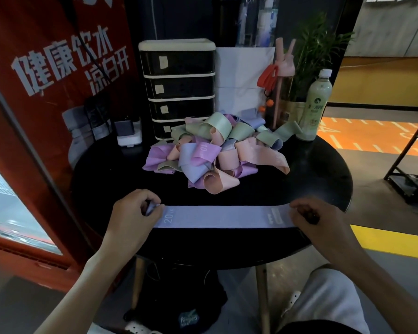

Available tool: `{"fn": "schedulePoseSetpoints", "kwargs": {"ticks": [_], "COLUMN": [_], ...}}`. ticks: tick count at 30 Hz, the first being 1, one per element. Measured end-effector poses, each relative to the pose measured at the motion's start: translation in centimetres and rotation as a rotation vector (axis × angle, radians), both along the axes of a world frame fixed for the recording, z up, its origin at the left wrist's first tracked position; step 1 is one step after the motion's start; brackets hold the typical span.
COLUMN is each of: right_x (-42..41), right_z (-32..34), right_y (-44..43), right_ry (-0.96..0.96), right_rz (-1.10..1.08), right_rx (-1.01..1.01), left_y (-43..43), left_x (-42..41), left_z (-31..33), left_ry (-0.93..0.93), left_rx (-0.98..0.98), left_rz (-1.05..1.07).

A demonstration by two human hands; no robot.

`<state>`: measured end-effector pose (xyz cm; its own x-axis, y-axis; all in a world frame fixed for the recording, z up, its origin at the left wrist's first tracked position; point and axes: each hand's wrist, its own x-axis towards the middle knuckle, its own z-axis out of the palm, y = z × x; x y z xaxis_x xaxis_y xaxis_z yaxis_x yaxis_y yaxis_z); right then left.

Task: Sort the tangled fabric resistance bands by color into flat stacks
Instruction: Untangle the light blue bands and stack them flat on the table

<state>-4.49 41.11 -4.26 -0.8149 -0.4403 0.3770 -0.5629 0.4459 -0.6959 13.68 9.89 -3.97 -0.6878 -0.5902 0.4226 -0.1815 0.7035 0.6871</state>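
Note:
A lavender-blue fabric band (220, 216) marked "20 LB" lies stretched flat along the near edge of the round black table (319, 179). My left hand (136, 209) pinches its left end and my right hand (310, 216) pinches its right end. Behind it, in the middle of the table, sits a tangled pile of bands (215, 150) in green, peach, purple and lavender-blue, looped over one another.
A black drawer unit (177, 88) stands at the back of the table, with a white charger box (128, 135) to its left. At the back right are a pale green bottle (315, 106), a pink-lidded bottle (284, 78) and a potted plant (310, 54). A red cooler (46, 92) is on the left.

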Motion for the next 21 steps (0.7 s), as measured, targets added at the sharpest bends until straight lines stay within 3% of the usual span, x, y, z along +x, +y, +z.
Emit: {"fn": "schedulePoseSetpoints", "kwargs": {"ticks": [7,11,13,18,21], "right_x": [-0.4,-0.6,-0.7,-1.0,-0.5], "right_z": [-0.4,-0.5,-0.4,0.6,2.6], "right_y": [0.1,0.2,0.2,-1.4,-4.8], "right_ry": [0.095,0.1,0.088,0.144,0.194], "right_rz": [0.023,0.034,0.045,0.034,0.181], "right_rx": [0.12,0.179,0.21,0.262,0.267], "left_y": [-0.3,-0.6,-0.8,-0.7,-0.6], "left_x": [0.0,0.0,0.1,-0.1,-0.2], "left_z": [0.0,-0.2,-0.3,-0.2,-0.2], "left_ry": [-0.066,-0.046,-0.131,-0.198,-0.206], "left_rx": [-0.054,-0.157,-0.176,-0.173,-0.172], "left_rz": [0.017,-0.12,-0.198,-0.209,-0.2]}}
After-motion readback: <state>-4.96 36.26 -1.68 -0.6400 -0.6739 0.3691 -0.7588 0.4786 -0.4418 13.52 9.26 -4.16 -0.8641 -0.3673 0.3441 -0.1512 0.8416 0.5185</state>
